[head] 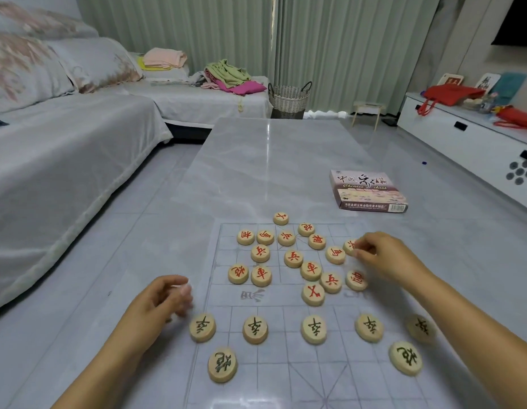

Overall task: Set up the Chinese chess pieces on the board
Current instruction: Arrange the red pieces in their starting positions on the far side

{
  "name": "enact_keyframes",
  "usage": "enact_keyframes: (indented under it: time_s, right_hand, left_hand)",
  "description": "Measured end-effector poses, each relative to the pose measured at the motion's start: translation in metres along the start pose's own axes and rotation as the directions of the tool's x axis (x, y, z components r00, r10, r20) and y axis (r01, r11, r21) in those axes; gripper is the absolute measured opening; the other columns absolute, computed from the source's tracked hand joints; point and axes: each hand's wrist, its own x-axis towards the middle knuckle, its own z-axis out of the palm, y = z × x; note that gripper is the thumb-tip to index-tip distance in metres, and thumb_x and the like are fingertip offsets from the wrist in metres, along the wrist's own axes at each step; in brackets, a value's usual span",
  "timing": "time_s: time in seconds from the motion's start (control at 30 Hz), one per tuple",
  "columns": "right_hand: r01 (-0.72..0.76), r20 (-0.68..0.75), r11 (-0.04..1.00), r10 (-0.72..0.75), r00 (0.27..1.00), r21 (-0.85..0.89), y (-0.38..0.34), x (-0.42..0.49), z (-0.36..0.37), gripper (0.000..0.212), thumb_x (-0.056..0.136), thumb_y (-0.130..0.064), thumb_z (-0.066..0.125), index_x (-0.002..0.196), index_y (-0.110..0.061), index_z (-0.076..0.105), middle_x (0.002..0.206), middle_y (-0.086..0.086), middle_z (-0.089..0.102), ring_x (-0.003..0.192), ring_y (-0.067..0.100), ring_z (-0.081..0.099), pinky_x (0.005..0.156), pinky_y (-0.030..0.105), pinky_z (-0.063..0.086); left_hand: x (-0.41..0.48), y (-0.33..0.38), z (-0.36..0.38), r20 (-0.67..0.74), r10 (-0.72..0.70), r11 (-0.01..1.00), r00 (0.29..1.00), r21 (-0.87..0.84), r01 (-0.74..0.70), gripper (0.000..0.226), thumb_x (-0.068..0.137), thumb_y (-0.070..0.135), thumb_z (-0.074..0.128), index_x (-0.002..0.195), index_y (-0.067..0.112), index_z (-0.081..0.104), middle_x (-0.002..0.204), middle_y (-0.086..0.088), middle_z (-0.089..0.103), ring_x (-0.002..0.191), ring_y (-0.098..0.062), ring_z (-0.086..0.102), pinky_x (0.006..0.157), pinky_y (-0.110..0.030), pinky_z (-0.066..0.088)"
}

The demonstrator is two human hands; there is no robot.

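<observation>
The right hand (386,258) hides half of a red piece (349,245); fingertips (186,288) of the left hand (156,302) are blurred; the board (285,379) is cut off below.

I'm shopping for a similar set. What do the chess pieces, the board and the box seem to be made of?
The chess pieces look like pale, matte wood, with carved characters filled red or dark. The board seems to be a thin clear plastic sheet: the table's marbling shows through its printed grid. The box looks like printed cardboard with a slight sheen.
</observation>
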Motion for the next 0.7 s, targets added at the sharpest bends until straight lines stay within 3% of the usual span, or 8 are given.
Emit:
enact_keyframes:
  time_s: [0.1,0.2,0.33,0.43,0.57,0.7]
  right_hand:
    - [0.027,0.040,0.998,-0.025,0.999,-0.054,-0.009,0.031,0.007,0.025,0.087,-0.033,0.058,0.105,-0.015,0.062,0.109,0.006,0.061,0.097,0.022,0.056,0.087,0.036,0.046]
    - [0.064,0.136,0.988,-0.044,0.990,-0.141,-0.026,0.057,0.020,0.040,0.087,-0.045,0.054,0.116,-0.018,0.055,0.115,0.003,0.057,0.105,0.022,0.053,0.091,0.035,0.041]
    - [0.121,0.200,0.976,-0.084,0.976,-0.179,-0.037,0.077,0.033,0.037,0.082,-0.051,0.056,0.104,-0.022,0.053,0.104,0.000,0.049,0.101,0.021,0.051,0.088,0.033,0.036]
    - [0.172,0.223,0.967,-0.129,0.966,-0.187,-0.034,0.082,0.032,0.030,0.083,-0.046,0.057,0.098,-0.022,0.052,0.106,0.000,0.051,0.098,0.021,0.051,0.088,0.033,0.036]
    - [0.176,0.247,0.960,-0.120,0.962,-0.218,-0.020,0.083,0.021,0.032,0.083,-0.043,0.058,0.108,-0.023,0.054,0.111,-0.001,0.051,0.103,0.020,0.051,0.093,0.034,0.035]
    - [0.152,0.249,0.975,-0.109,0.962,-0.160,-0.017,0.086,0.018,0.042,0.082,-0.046,0.059,0.116,-0.023,0.051,0.111,-0.002,0.049,0.107,0.019,0.050,0.095,0.034,0.034]
  left_hand:
    - [0.027,0.015,0.011,-0.030,0.021,0.998,0.999,0.053,-0.019,0.012,0.086,0.016,0.059,0.097,0.017,0.058,0.083,-0.010,0.065,0.075,-0.026,0.060,0.066,-0.035,0.044]
    - [0.065,0.029,0.034,0.019,0.070,0.978,0.997,0.197,-0.073,0.016,0.084,0.012,0.061,0.099,0.015,0.058,0.087,-0.010,0.061,0.075,-0.020,0.057,0.066,-0.027,0.044]
    - [0.118,0.046,0.076,0.152,0.118,0.906,0.981,0.388,-0.169,0.018,0.084,0.018,0.062,0.101,0.018,0.059,0.092,-0.001,0.060,0.082,-0.017,0.056,0.072,-0.024,0.045]
    - [0.158,0.055,0.107,0.243,0.155,0.803,0.957,0.534,-0.266,0.025,0.088,0.020,0.057,0.113,0.020,0.057,0.107,0.001,0.055,0.093,-0.014,0.053,0.074,-0.020,0.044]
    - [0.202,0.061,0.142,0.391,0.180,0.617,0.902,0.669,-0.413,0.037,0.092,0.023,0.048,0.129,0.024,0.047,0.138,-0.003,0.044,0.123,-0.023,0.041,0.103,-0.038,0.035]
    - [0.212,0.056,0.164,0.563,0.115,0.461,0.818,0.700,-0.546,0.038,0.094,0.022,0.042,0.132,0.024,0.045,0.144,0.001,0.039,0.130,-0.024,0.035,0.106,-0.042,0.032]
